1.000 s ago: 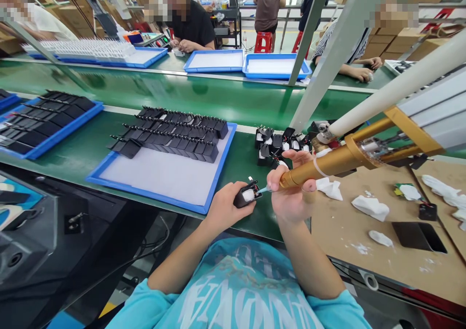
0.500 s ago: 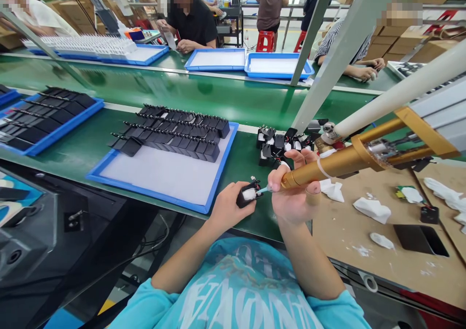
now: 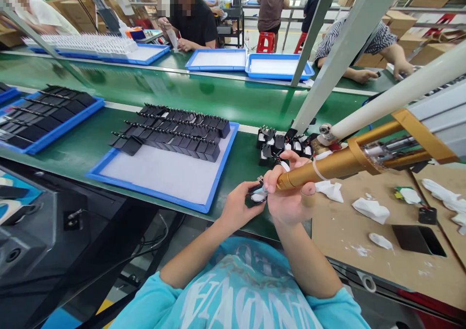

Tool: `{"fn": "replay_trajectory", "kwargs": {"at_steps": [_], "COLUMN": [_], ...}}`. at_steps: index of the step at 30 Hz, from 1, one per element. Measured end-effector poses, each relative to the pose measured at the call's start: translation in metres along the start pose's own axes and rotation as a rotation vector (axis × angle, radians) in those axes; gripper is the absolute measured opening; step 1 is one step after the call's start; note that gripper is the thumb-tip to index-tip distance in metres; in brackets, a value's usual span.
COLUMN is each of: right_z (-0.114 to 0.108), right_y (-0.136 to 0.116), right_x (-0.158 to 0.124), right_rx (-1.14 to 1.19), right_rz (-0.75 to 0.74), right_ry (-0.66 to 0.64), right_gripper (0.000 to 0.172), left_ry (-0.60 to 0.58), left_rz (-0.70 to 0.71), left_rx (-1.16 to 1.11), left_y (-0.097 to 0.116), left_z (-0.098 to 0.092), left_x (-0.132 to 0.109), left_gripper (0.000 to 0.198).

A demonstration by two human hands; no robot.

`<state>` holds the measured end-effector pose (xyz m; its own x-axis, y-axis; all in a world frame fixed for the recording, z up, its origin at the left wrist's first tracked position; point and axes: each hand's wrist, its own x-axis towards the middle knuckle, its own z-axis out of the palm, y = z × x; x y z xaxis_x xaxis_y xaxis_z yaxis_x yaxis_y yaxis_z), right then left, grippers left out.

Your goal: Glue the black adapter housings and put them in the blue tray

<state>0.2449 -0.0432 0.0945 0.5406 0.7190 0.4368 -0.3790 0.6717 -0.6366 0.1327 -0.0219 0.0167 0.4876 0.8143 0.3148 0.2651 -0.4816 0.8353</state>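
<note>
My left hand (image 3: 238,205) grips a small black casing (image 3: 257,194) with white material inside, just above the green bench's front edge. My right hand (image 3: 289,190) is wrapped round the front end of a gold dispenser (image 3: 324,166). Its pale nozzle points left into the casing, and my right fingers partly hide where the two meet. Behind my hands a cluster of black casings (image 3: 278,142) with white filling and wires sits on the bench. To the left, a blue-rimmed tray (image 3: 174,202) holds rows of black casings (image 3: 185,142), with bare white lining in front.
Another blue tray (image 3: 65,129) of black parts lies far left. A slanted metal post (image 3: 338,57) rises behind the dispenser. Brown board (image 3: 335,232) at right carries white scraps (image 3: 371,210) and an open black box (image 3: 418,239). Several people sit or stand across the line.
My left hand has moved right with the casing, which is now tilted differently and closer to my right hand. The dispenser's front end has shifted slightly left. A person's hands at the back right have moved apart.
</note>
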Motion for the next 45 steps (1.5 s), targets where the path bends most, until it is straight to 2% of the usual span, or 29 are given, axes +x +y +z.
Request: {"fn": "replay_trajectory", "kwargs": {"at_steps": [7,13,17,20,25,27,29,32,35,38,42,45], "right_z": [-0.001,-0.002,-0.004,-0.006,-0.016,-0.021,-0.026,-0.033,-0.037,-0.04,-0.041,-0.042], "right_y": [-0.001,0.0,-0.001,-0.002,-0.007,-0.009,-0.011,-0.013,-0.015,-0.017,-0.017,-0.017], "right_x": [0.0,0.0,0.0,0.001,0.001,0.001,0.001,0.001,0.001,0.001,0.002,0.002], "right_rx": [-0.022,-0.011,-0.024,-0.02,-0.017,-0.027,-0.038,-0.042,-0.052,-0.048,-0.058,-0.054], "right_rz": [-0.013,-0.021,-0.012,-0.016,-0.023,-0.036,-0.049,-0.048,-0.036,-0.028,-0.019,-0.019], "right_ry": [0.019,0.039,0.045,0.06,0.065,0.074,0.083,0.085,0.098,0.113,0.14,0.141], "right_gripper": [0.038,0.036,0.034,0.03,0.029,0.03,0.028,0.026,0.027,0.03,0.031,0.031], "left_ry": [-0.046,-0.079,-0.1,-0.166,-0.255,-0.258,-0.252,-0.195,-0.136,-0.14,-0.183,-0.274], "left_rz": [-0.02,-0.131,-0.141,-0.136,-0.119,-0.115,-0.078,0.042,0.18,0.266,0.243,0.222], "left_rx": [0.031,0.036,0.091,0.154,0.134,0.112,0.088,0.109,0.176,0.188,0.161,0.224], "left_y": [-0.001,-0.002,-0.006,-0.015,-0.024,-0.022,-0.018,-0.015,-0.015,-0.016,-0.018,-0.017], "left_z": [-0.002,-0.007,-0.011,-0.018,-0.03,-0.031,-0.029,-0.023,-0.02,-0.018,-0.012,-0.01], "left_x": [-0.001,0.001,0.002,0.001,0.007,0.013,0.018,0.021,0.018,0.014,0.012,0.015], "left_gripper": [0.034,0.036,0.033,0.032,0.056,0.05,0.038,0.03,0.022,0.016,0.017,0.023]}}
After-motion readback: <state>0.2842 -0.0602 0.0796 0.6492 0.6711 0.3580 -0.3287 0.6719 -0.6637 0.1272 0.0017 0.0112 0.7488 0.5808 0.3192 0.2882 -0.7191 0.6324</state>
